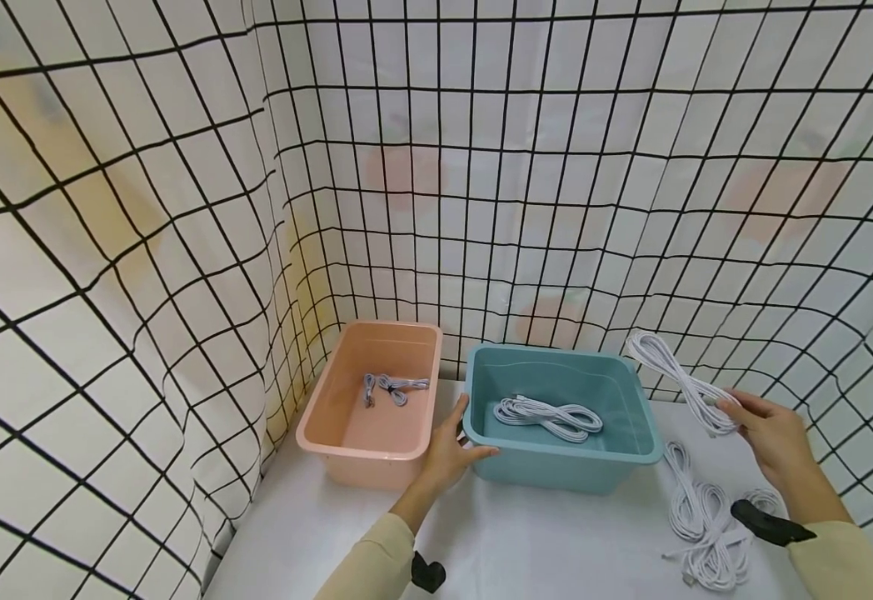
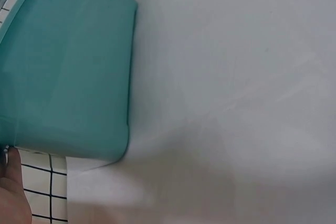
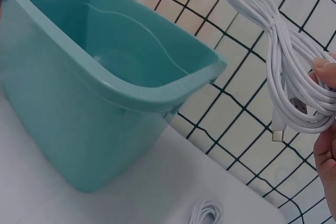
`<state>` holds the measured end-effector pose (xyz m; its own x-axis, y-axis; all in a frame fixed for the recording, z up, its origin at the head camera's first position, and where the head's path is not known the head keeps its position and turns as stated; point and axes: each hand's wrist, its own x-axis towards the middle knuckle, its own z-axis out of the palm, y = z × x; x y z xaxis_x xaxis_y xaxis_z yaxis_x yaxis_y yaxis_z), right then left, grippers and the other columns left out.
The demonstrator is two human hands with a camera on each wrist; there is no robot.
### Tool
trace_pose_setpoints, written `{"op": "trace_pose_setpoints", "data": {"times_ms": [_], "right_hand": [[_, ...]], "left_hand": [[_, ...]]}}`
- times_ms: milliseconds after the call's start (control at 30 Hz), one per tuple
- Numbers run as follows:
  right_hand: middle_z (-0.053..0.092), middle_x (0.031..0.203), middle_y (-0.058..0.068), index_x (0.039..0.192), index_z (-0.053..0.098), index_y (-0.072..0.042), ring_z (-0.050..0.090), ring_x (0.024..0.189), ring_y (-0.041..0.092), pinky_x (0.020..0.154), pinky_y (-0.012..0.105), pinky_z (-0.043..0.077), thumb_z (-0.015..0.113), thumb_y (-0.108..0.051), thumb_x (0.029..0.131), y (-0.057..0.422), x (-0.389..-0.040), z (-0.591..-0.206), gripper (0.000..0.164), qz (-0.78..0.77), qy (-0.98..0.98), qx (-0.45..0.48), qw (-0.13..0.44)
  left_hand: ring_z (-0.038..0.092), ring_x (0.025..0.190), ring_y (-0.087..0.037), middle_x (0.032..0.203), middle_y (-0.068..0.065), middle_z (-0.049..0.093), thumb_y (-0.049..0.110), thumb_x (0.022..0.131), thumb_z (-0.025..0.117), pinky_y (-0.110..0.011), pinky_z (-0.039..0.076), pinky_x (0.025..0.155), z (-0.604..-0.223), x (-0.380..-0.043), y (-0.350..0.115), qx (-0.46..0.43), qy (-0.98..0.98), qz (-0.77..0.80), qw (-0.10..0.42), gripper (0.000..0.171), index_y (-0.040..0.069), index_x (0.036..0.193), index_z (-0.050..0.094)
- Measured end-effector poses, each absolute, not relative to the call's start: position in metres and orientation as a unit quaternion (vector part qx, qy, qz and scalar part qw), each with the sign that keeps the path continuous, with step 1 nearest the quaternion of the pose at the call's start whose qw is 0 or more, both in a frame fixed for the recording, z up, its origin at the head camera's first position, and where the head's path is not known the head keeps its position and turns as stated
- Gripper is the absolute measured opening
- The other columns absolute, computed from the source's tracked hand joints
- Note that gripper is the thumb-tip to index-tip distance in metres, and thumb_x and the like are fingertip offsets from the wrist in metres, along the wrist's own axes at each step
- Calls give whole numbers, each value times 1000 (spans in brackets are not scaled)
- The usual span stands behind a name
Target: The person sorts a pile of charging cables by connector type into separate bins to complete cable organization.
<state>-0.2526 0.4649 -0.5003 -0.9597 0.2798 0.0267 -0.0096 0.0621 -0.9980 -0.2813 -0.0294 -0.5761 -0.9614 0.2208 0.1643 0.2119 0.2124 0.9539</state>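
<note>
My right hand [image 1: 774,433] holds a bundled white USB cable [image 1: 676,371] by one end, raised at the right of the teal tub [image 1: 556,471]. In the right wrist view, thumb and fingers pinch the coil [image 3: 286,61], and a metal USB-C plug [image 3: 277,135] hangs below it. My left hand [image 1: 444,454] grips the tub's near left corner, thumb along the front and fingers at the left rim. A finger [image 2: 14,169] shows beside the tub's wall [image 2: 68,72] in the left wrist view. Inside the tub lies a white cable bundle [image 1: 549,417].
Left of the teal tub stands a peach tub [image 1: 372,473] with a few small, short cable bundles [image 1: 399,390] inside. Several white cable bundles [image 1: 706,517] lie on the white table [image 1: 541,542] at the right. Black grid netting [image 1: 511,200] encloses the back and sides.
</note>
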Motion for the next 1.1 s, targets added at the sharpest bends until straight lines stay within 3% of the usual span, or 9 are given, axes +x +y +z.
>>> {"op": "trace_pose_setpoints", "data": {"times_ms": [67, 300, 467, 733, 833, 1000, 1033, 1100], "right_hand": [[67, 99, -24, 112, 80, -25, 61, 90, -12, 71, 4, 50, 78, -18, 95, 463, -256, -498, 18, 665, -734, -87, 106], [65, 102, -26, 126, 75, -20, 59, 93, -13, 72, 3, 48, 76, -23, 97, 455, -263, -488, 29, 633, -766, -63, 91], [67, 101, -26, 124, 76, -19, 60, 92, -9, 73, 5, 50, 75, -22, 98, 443, -271, -480, 26, 628, -771, -51, 92], [61, 106, -29, 146, 52, 7, 60, 97, -5, 76, 8, 50, 68, -38, 102, 424, -285, -469, 66, 525, -848, -30, 59], [63, 116, -16, 147, 50, 9, 59, 102, 2, 81, 19, 54, 65, -45, 102, 414, -292, -461, 72, 481, -875, -18, 46], [57, 139, 18, 147, 52, 7, 51, 113, 9, 100, 54, 49, 62, -47, 103, 393, -304, -448, 70, 460, -887, 11, 15], [56, 140, 20, 146, 53, 6, 51, 114, 10, 102, 56, 48, 63, -47, 103, 389, -307, -446, 69, 460, -888, 17, 9], [60, 137, 18, 145, 55, 6, 53, 112, 10, 99, 46, 51, 64, -47, 102, 382, -312, -441, 68, 453, -891, 26, -2]], "left_hand": [[40, 145, -36, 168, -11, 26, 19, 81, 91, -37, 45, 108, -576, -281, -29, 138, 780, 610, 5, 111, 10, 166, 20], [41, 144, -36, 167, -12, 27, 18, 80, 91, -37, 46, 108, -574, -281, -29, 145, 779, 610, 1, 111, 7, 166, 20], [40, 145, -34, 167, -11, 26, 18, 80, 91, -36, 45, 109, -574, -281, -30, 149, 775, 614, -1, 112, 10, 166, 20], [43, 142, -38, 166, -18, 25, 16, 80, 91, -38, 49, 106, -579, -282, -32, 168, 769, 617, -11, 110, 2, 164, 22], [42, 143, -35, 168, -16, 24, 17, 80, 91, -36, 48, 106, -580, -283, -33, 166, 767, 620, -6, 111, 4, 165, 21], [40, 144, -32, 169, -10, 22, 18, 81, 91, -35, 47, 107, -580, -284, -33, 161, 767, 621, 3, 111, 7, 165, 19], [40, 145, -32, 168, -9, 22, 18, 81, 91, -34, 47, 107, -580, -285, -33, 160, 768, 620, 5, 111, 7, 165, 19], [40, 145, -31, 169, -10, 22, 17, 81, 91, -35, 47, 107, -580, -286, -32, 160, 769, 619, 8, 111, 7, 165, 19]]}}
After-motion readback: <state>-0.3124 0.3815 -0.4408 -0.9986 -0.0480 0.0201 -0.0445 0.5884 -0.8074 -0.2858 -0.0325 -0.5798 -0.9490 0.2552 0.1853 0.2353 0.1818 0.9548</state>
